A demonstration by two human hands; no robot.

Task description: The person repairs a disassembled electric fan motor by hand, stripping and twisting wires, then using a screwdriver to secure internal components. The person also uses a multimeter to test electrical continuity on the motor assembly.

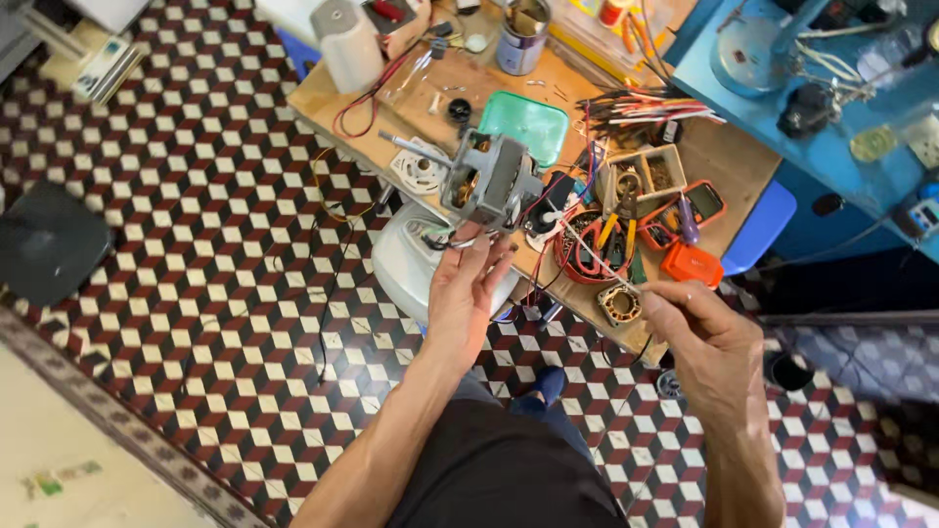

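Observation:
My left hand (468,289) holds up a small grey electric motor (489,180) with copper windings and a metal shaft that sticks out to the left. Thin wires hang from the motor toward the bench. My right hand (696,334) pinches the end of a thin pale wire (597,256) that runs up and left to the motor. Both hands are raised over the front edge of the wooden workbench (724,161).
On the bench lie a green plastic tray (528,122), a metal can (521,37), a bundle of coloured wires (636,106), pliers in a red bowl (614,242), an orange multimeter (696,203) and a small parts box. A white fan housing (411,269) stands below. A blue cabinet (831,147) stands right.

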